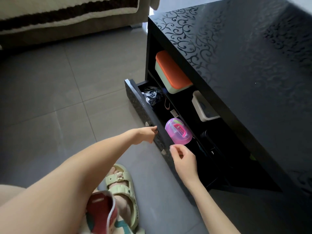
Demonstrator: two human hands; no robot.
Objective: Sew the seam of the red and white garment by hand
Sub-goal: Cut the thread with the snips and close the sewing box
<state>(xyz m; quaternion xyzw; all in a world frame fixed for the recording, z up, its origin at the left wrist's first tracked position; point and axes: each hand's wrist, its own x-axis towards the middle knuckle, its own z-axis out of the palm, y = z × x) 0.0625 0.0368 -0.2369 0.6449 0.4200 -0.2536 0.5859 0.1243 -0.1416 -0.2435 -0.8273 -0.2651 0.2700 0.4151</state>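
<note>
The red and white garment (99,211) lies on my lap at the bottom left, partly under my left forearm. A black drawer (148,115) of the low cabinet stands pulled out. My left hand (146,134) grips the top edge of the drawer front. My right hand (183,159) hovers over the drawer's near part with fingers slightly curled and nothing in it. Just beyond its fingertips, a pink translucent plastic case (178,131) lies inside the drawer.
The glossy black cabinet top (244,65) with a vine pattern fills the right. A shelf holds an orange-lidded box (170,71) and a white box (202,107). Dark bagged items (152,96) sit at the drawer's far end. My sandalled foot (121,186) rests on grey floor tiles.
</note>
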